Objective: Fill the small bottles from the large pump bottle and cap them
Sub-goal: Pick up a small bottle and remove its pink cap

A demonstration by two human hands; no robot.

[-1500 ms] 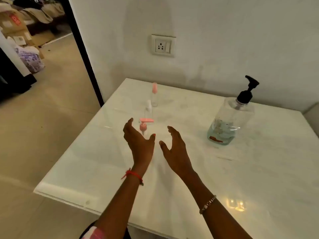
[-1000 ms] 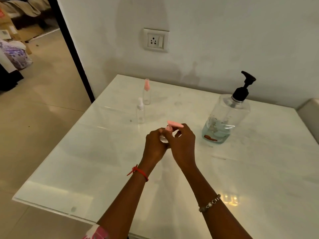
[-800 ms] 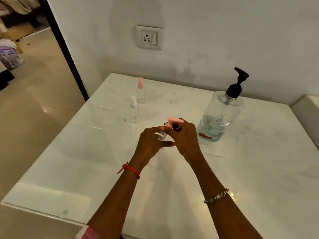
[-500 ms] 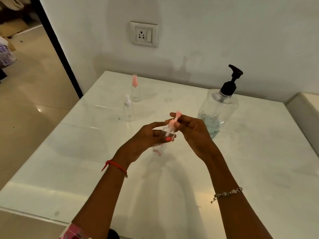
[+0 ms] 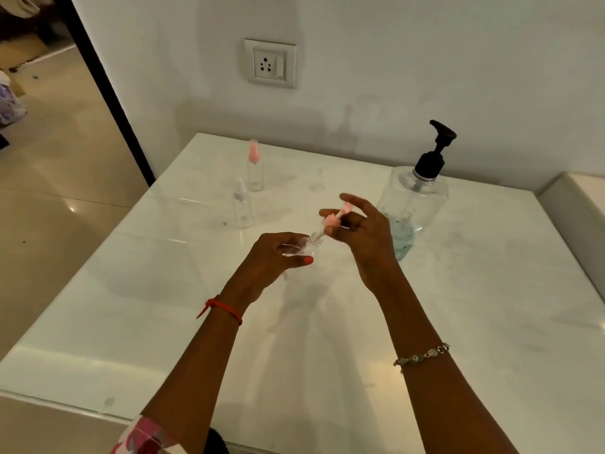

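Observation:
My left hand [image 5: 273, 258] grips a small clear bottle [image 5: 299, 248] above the middle of the white table [image 5: 163, 322], tilted up to the right. My right hand [image 5: 363, 237] pinches its pink pump cap [image 5: 337, 216], which sits at the bottle's threaded neck. Behind my right hand stands the large clear pump bottle [image 5: 417, 198] with a black pump head and a little blue liquid at the bottom. Two more small clear bottles stand at the back left: one with a pink cap [image 5: 255, 167] and one with a white cap [image 5: 241, 203].
A wall with a power socket [image 5: 270, 63] rises directly behind the table. The floor drops away past the table's left edge, beside a dark door frame [image 5: 108, 93]. A pale ledge [image 5: 579, 211] adjoins the table at the right.
Both hands closed in on the small pink-capped bottle and lifted it off the table. It now lies tilted between them, and the right fingers have shifted on the cap.

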